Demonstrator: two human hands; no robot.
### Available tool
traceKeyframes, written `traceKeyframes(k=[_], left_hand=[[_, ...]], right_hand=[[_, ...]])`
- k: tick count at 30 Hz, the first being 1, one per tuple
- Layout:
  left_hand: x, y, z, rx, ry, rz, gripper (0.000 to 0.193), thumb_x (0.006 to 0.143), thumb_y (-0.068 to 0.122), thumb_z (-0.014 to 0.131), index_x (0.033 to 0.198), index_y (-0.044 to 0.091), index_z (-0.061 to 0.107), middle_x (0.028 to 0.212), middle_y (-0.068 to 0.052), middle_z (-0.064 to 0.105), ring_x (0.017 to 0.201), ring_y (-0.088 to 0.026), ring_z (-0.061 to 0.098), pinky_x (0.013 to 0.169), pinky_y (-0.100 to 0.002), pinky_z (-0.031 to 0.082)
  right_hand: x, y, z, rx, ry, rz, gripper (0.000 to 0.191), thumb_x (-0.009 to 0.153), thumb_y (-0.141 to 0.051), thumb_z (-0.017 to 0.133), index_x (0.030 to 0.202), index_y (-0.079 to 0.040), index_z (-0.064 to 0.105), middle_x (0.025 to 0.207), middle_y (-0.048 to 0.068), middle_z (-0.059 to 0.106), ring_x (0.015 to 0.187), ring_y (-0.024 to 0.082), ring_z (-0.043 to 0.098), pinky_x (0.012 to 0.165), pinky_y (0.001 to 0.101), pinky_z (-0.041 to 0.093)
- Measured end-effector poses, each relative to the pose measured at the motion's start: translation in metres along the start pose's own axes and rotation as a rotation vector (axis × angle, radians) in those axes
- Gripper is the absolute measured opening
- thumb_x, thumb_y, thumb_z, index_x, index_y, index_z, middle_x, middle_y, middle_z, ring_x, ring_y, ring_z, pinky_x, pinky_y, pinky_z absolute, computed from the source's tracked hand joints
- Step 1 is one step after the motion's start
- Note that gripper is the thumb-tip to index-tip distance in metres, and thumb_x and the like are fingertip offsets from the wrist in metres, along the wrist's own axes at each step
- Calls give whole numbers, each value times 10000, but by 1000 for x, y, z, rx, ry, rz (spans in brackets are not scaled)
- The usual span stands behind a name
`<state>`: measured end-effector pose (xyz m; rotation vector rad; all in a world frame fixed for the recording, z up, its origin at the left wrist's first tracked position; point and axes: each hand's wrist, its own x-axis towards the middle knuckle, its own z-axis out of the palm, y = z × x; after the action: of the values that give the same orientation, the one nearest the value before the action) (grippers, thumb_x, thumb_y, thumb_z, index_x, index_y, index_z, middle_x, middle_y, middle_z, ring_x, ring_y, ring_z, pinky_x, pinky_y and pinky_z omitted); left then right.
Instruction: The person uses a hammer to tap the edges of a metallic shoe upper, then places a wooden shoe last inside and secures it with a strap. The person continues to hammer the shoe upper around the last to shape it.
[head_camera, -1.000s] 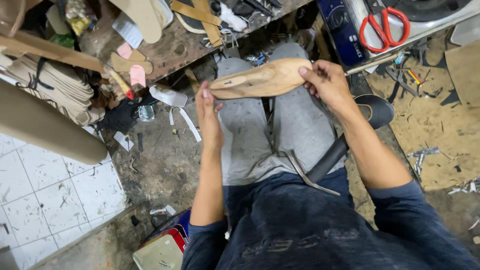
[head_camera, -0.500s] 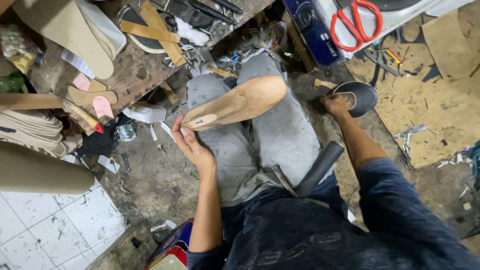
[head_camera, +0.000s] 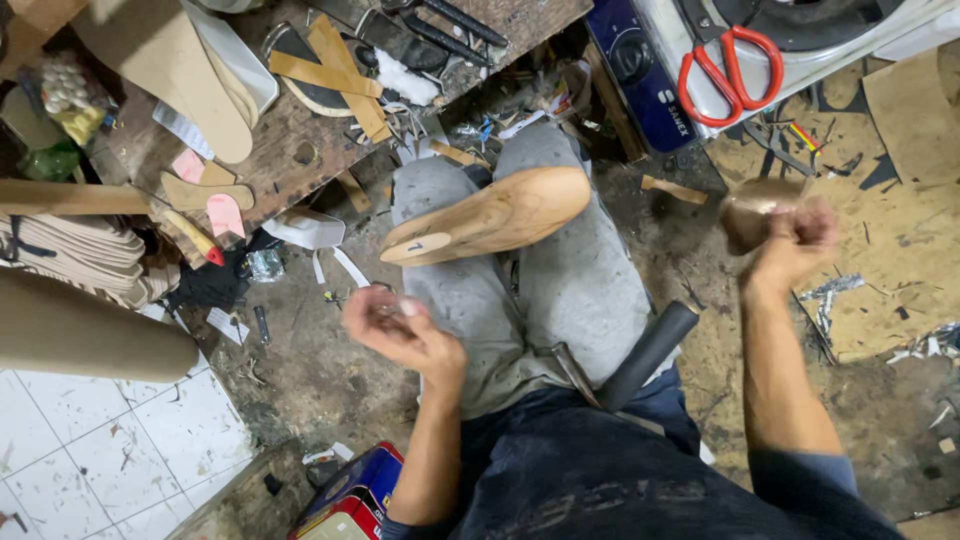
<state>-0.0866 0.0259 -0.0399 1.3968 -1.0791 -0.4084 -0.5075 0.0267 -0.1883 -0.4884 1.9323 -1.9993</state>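
1. I'm closing my right hand around a small, blurred brownish thing, likely a hammer head; can't tell for sure.
2. My left hand is hovering loosely curled over my left thigh; blurred, so whether it's holding anything I can't tell.
3. The wooden shoe last is lying loose across my knees; I'd be steadying it before working on it.
4. Around me: cluttered wooden bench with insoles, red scissors, dirty floor, white tiles.
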Motion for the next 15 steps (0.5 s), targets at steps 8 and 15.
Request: traceKeyframes(k=[8,15], left_hand=[[-14,78,62,-789,-923,-741,379,1046,224,525,1407,112,495,1276,-110,638,1043,-161,681,823,-313,591],[10,73,89,-799,-692,-523,282,1096,81,664,1342,-47,608,1180,-102,649,1011,-154,587,831,-275,487]], right_hand=[[-110,-175,28,136,-311,-497,440,1054,85,845,1267,-98,506,1124,53,635,1031,171,634,953,299,534],[-173,-226,72,-109,-654,-771,317,850,-12,827,1071,-28,599,1011,137,676,995,254,657,959,358,499]])
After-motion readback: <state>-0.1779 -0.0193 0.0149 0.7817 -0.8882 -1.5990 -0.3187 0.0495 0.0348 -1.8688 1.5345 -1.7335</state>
